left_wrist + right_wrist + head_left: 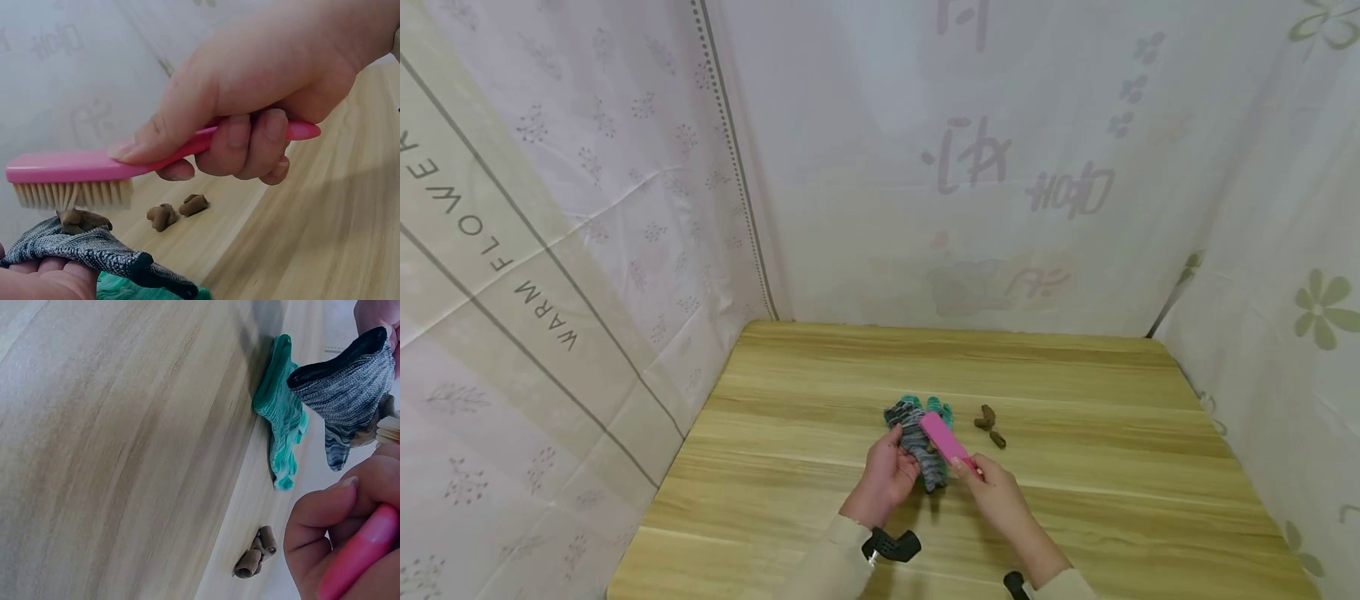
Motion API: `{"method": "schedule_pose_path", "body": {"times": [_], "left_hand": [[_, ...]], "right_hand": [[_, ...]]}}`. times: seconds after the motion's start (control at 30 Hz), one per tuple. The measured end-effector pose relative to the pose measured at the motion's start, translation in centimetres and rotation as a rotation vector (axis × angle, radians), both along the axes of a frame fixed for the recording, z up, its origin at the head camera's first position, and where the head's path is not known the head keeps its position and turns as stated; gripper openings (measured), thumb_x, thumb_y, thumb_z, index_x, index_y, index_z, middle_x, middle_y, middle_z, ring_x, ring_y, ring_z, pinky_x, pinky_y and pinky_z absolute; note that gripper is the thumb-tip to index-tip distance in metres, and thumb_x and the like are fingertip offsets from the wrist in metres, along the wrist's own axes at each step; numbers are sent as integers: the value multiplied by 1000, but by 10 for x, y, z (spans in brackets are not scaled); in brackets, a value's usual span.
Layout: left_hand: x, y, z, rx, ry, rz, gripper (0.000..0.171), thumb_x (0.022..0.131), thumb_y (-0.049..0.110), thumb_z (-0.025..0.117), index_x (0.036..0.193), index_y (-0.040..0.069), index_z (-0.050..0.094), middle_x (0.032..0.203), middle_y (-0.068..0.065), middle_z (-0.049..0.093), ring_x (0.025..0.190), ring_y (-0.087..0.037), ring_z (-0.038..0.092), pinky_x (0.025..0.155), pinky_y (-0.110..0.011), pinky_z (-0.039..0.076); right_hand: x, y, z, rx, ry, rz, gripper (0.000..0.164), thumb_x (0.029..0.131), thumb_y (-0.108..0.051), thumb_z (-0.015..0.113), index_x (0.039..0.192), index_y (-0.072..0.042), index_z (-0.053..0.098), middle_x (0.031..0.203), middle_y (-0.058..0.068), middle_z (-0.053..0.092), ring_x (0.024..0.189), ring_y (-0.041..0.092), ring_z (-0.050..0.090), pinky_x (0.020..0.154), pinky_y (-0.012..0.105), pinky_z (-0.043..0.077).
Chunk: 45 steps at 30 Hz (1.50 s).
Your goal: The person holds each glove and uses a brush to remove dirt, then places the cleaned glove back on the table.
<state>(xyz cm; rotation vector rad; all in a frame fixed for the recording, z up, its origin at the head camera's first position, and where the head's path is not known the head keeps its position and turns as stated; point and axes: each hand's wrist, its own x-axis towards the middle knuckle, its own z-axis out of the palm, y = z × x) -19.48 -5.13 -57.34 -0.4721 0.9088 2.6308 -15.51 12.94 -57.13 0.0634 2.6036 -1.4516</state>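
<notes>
My left hand (887, 471) holds up a grey-and-black knit glove (913, 442), its fingers beneath the fabric and its thumb at the edge. A brown clay-like lump (84, 221) sits on top of the glove. My right hand (1000, 493) grips the handle of a pink brush (943, 435), thumb pressed along its back. In the left wrist view the pale bristles (75, 194) point down, their tips at the brown lump and some of them bent. On the table under the grey glove lies a green knit glove (281, 412), partly hidden in the head view.
Several brown clay-like pieces (988, 421) lie on the wooden table (775, 400) to the right of the gloves. Printed cloth curtains (880, 208) hang at the back and on both sides of the table. A black strap mount (891, 545) is on my left wrist.
</notes>
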Motion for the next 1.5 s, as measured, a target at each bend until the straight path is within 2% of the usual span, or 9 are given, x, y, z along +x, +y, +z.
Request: {"method": "schedule_pose_path", "body": {"times": [0.13, 0.27, 0.37, 0.5, 0.67, 0.83, 1.0, 1.17, 1.5], "left_hand": [[2, -2, -2, -16, -1, -10, 19, 111, 26, 34, 112, 10, 44, 95, 4, 55, 96, -8, 53, 100, -29, 42], [6, -3, -4, -20, -1, -22, 21, 111, 26, 35, 118, 9, 44, 103, 3, 57, 125, -16, 50, 122, -36, 28], [8, -4, -6, -9, 10, -32, 24, 111, 27, 34, 123, 8, 42, 108, 2, 57, 131, -20, 47, 126, -40, 19], [7, -4, -6, -15, 23, -38, 22, 111, 27, 35, 117, 9, 44, 101, 4, 57, 106, -12, 55, 112, -32, 37], [9, 0, -5, -30, 31, -57, 23, 111, 27, 36, 105, 10, 51, 87, 7, 60, 84, -5, 55, 83, -22, 44], [11, 5, -5, -34, 36, -77, 24, 111, 26, 35, 104, 11, 53, 89, 6, 63, 87, -5, 59, 85, -22, 47], [13, 8, -5, -25, 28, -80, 23, 110, 26, 35, 114, 9, 50, 96, 5, 65, 98, -8, 63, 98, -26, 46], [13, 7, -3, -13, 34, -69, 26, 111, 26, 35, 118, 8, 52, 100, 4, 67, 101, -8, 64, 100, -27, 47], [10, 0, 3, 2, 36, -42, 34, 112, 28, 32, 132, 4, 46, 109, 1, 67, 106, -12, 62, 102, -30, 45]], "right_hand": [[1, -2, 1, -22, 0, 4, 47, 100, -53, 56, 94, -7, 64, 65, -1, 45, 55, 10, 37, 46, 23, 30], [3, -4, 2, -41, -3, 6, 50, 100, -54, 56, 94, -5, 64, 65, -1, 44, 55, 10, 36, 47, 23, 30], [4, -5, 3, -40, -5, 3, 51, 100, -55, 55, 95, -4, 64, 65, -2, 44, 55, 10, 36, 47, 23, 30], [4, -6, 5, -53, -2, -5, 51, 100, -55, 55, 96, -6, 64, 65, -1, 44, 55, 10, 36, 47, 24, 31], [4, -8, 8, -76, 9, -15, 48, 100, -55, 56, 97, -7, 64, 64, -2, 43, 53, 10, 36, 46, 24, 30], [3, -9, 9, -83, 16, -21, 42, 101, -48, 57, 95, -7, 64, 65, -2, 45, 54, 9, 37, 47, 23, 31], [4, -9, 10, -70, 35, -17, 39, 102, -45, 57, 93, -7, 63, 65, -2, 46, 55, 10, 39, 48, 23, 33], [4, -8, 8, -74, 29, -26, 39, 102, -44, 58, 92, -7, 64, 63, -2, 45, 53, 10, 39, 47, 22, 31], [5, -5, 5, -62, 3, -20, 45, 101, -52, 56, 95, -8, 65, 65, -2, 46, 54, 10, 37, 46, 23, 31]]}}
